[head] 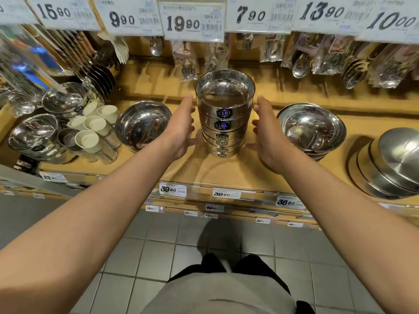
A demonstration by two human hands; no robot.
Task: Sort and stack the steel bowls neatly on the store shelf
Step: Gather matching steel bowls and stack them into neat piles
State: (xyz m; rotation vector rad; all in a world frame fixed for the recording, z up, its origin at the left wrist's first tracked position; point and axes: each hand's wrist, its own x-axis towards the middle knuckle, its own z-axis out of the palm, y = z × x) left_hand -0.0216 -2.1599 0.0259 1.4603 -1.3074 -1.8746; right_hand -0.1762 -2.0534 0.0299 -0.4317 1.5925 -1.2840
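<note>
Flanking a tall stack of steel bowls [224,123] on the wooden shelf [226,173], my left hand [181,130] and right hand [267,137] hover with fingers spread, holding nothing.

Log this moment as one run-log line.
stage: steadying stack | left hand: open, beside tall bowl stack | right hand: open, opposite side | contact: cannot tell | stack: upright on shelf

I see a mirror-bright silver stack of steel bowls [224,114], each with a black label lettered in pale silver (one glints blue). The shelf [226,173] is honey-yellow wood. White price tags [195,21] carry bold black numerals; the floor tiles [158,252] are grey.
</note>
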